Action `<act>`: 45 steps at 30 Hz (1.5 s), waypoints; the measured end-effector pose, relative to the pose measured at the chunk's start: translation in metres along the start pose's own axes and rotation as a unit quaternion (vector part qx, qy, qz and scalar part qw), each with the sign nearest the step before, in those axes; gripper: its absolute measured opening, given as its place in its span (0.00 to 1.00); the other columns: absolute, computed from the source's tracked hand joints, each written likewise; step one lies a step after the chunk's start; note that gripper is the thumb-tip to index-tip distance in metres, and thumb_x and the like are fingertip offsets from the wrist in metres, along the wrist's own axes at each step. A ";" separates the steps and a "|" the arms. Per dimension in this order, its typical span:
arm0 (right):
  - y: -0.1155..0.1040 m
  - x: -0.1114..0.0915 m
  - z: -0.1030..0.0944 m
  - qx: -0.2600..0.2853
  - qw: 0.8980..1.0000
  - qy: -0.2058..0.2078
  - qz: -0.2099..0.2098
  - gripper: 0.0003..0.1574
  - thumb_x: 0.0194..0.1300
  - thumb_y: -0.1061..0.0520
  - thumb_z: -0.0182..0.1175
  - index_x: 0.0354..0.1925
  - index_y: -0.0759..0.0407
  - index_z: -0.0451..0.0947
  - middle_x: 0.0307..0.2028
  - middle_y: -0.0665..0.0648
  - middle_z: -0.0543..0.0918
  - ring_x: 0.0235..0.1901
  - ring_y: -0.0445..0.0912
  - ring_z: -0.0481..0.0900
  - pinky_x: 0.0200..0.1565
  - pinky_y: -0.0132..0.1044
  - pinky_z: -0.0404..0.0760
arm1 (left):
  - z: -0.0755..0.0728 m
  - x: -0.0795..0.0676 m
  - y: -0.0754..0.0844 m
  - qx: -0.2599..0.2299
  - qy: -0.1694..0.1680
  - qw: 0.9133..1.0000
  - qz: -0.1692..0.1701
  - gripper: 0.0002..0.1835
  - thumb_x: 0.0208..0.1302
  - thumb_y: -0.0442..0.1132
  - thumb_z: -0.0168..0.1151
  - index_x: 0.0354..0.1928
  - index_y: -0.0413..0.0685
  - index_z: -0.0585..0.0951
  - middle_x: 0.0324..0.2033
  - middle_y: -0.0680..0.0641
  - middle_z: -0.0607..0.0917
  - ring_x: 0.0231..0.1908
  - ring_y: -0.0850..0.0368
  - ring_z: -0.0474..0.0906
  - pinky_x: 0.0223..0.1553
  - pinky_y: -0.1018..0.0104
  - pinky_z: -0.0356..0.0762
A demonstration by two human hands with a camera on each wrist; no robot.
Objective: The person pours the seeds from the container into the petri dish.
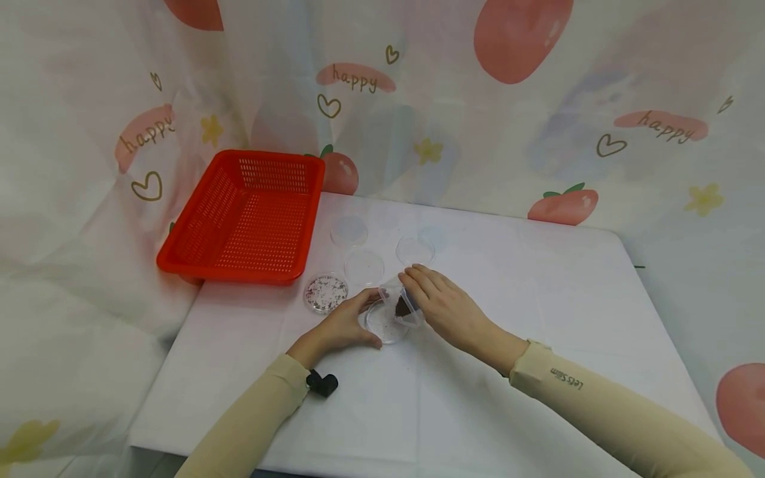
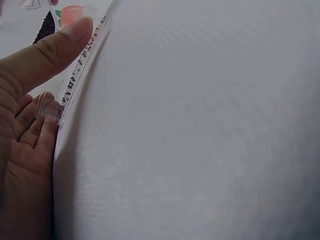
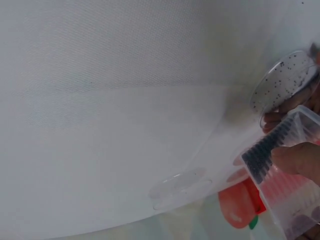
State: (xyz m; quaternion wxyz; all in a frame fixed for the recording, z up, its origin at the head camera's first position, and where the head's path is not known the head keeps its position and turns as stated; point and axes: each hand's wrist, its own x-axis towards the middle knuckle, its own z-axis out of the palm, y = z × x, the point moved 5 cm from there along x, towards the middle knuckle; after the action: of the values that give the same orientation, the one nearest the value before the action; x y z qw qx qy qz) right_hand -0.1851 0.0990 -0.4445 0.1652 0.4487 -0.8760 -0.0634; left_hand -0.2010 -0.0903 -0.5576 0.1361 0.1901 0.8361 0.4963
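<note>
My left hand grips a clear petri dish on the white table, thumb at the near side and fingers at the far side. Dark specks lie in this dish, best seen in the right wrist view. Above it, my right hand holds a clear plastic box, tilted toward the dish, with its thumb against the ribbed wall. Dark fine grains are heaped inside the box. Just left of my left hand sits a second petri dish, scattered with dark specks.
Clear round lids or dishes lie farther back: one clear disc, another disc and a third disc. A red plastic basket stands at the back left of the table. Behind hangs a printed curtain.
</note>
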 end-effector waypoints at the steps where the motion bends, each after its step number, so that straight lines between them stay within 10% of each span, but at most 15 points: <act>1: 0.000 0.000 0.000 -0.001 1.000 0.000 0.000 0.42 0.62 0.70 0.66 0.72 0.67 0.65 0.68 0.65 0.74 0.71 0.59 0.70 0.71 0.50 0.74 | 0.000 0.000 0.000 0.001 0.000 1.000 0.000 0.57 0.40 0.38 0.88 0.75 0.55 0.66 0.74 0.47 0.72 0.75 0.51 0.66 0.77 0.52 0.62; 45: 0.002 0.004 0.000 -0.001 1.000 0.002 -0.007 0.44 0.61 0.71 0.68 0.73 0.67 0.64 0.69 0.65 0.73 0.73 0.59 0.68 0.72 0.50 0.72 | 0.000 0.000 0.002 0.010 -0.005 1.000 -0.016 0.57 0.41 0.39 0.87 0.76 0.57 0.65 0.75 0.52 0.71 0.77 0.54 0.63 0.78 0.54 0.59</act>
State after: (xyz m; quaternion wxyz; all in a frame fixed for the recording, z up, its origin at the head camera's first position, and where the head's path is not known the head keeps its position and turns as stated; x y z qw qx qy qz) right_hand -0.1892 0.0969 -0.4427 0.1670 0.4548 -0.8724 -0.0645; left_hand -0.2006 -0.0892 -0.5560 0.1462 0.1801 0.8433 0.4848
